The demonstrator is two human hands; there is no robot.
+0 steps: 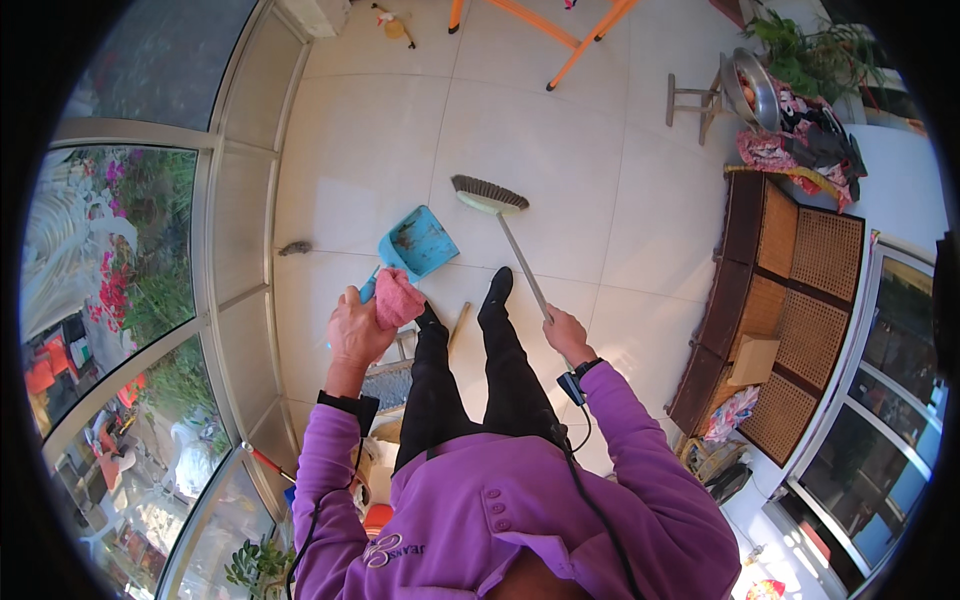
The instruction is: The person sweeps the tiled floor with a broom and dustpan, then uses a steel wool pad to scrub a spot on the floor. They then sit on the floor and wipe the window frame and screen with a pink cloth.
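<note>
My left hand point(358, 330) grips the blue handle of a dustpan, along with a folded pink cloth point(398, 298). The blue dustpan point(420, 241) is just beyond that hand, its scoop marked with dark dirt or debris. My right hand point(565, 334) is closed around the grey pole of a broom point(491, 196). The broom's head, with dark bristles and a pale green body, is on the tiled floor to the right of the dustpan and apart from it.
A small dark clump point(295, 247) lies by the left window frame. Orange metal legs point(574, 56) stand at the top. Along the right are a wooden stool point(694, 97), a metal basin point(752, 88) and a rattan-panelled bench point(780, 300). A grey-topped item point(388, 386) sits beside my left leg.
</note>
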